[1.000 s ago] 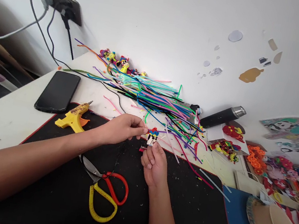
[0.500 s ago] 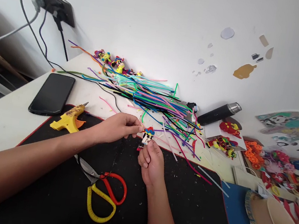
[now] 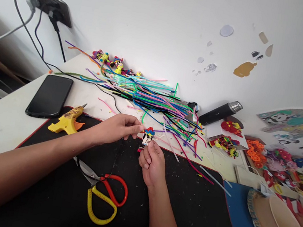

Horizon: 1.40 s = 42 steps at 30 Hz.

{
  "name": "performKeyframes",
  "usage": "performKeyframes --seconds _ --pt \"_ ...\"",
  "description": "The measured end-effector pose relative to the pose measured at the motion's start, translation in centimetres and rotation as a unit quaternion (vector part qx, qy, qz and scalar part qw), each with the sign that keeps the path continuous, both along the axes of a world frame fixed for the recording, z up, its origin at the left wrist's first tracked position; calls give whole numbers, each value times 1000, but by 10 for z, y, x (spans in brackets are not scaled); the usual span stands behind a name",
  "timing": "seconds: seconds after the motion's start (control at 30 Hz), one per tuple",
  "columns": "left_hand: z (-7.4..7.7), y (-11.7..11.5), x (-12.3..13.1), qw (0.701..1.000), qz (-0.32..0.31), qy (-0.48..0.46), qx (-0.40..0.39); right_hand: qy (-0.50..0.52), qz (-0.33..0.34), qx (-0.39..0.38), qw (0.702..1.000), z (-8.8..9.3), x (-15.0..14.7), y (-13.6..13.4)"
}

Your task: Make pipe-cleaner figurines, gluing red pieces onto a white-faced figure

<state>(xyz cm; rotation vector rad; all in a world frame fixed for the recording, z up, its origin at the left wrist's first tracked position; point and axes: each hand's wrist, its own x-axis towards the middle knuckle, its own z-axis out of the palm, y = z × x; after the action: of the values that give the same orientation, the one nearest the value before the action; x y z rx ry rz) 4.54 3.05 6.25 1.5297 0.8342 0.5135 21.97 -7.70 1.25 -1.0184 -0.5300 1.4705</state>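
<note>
A small figure [image 3: 147, 137] with a white face, black markings and a red, blue and yellow hat is upright above the black mat [image 3: 181, 211]. My right hand [image 3: 153, 160] grips its lower part between thumb and bent fingers, hiding some of it. At the hat's left edge, my left hand [image 3: 123, 127] has thumb and forefinger pinched together. What lies between those fingertips is too small to make out. Below my left forearm are large scissors [image 3: 104, 187] with one red and one yellow handle. A yellow glue gun [image 3: 69, 121] rests left of my left hand.
Behind my hands lies a pile of colourful pipe cleaners [image 3: 154, 98], with several small figures [image 3: 116, 64] by the wall. A black phone [image 3: 49, 96] is at left. A black flask [image 3: 221, 113] leans at right, near orange flowers [image 3: 254, 152] and a round beige container [image 3: 281, 224].
The whole view has shifted slightly, so things sit a little further left. Both hands keep the same grip at the figure.
</note>
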Motion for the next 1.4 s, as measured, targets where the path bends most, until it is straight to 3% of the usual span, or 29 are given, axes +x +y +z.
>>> performKeyframes --seconds 0.2,0.5,1.03,1.4 --pt "-2 -1 3 999 25 -35 -29 -3 0 -2 1000 1 -2 0" --pt "-8 -3 2 986 6 -99 -133 -15 -6 -5 1000 1 -3 0" --pt "-6 -6 2 989 -4 -72 -129 -54 12 15 998 -4 -9 0" --pt "-11 -5 3 987 31 -102 -122 -90 37 23 995 -1 -10 -1"
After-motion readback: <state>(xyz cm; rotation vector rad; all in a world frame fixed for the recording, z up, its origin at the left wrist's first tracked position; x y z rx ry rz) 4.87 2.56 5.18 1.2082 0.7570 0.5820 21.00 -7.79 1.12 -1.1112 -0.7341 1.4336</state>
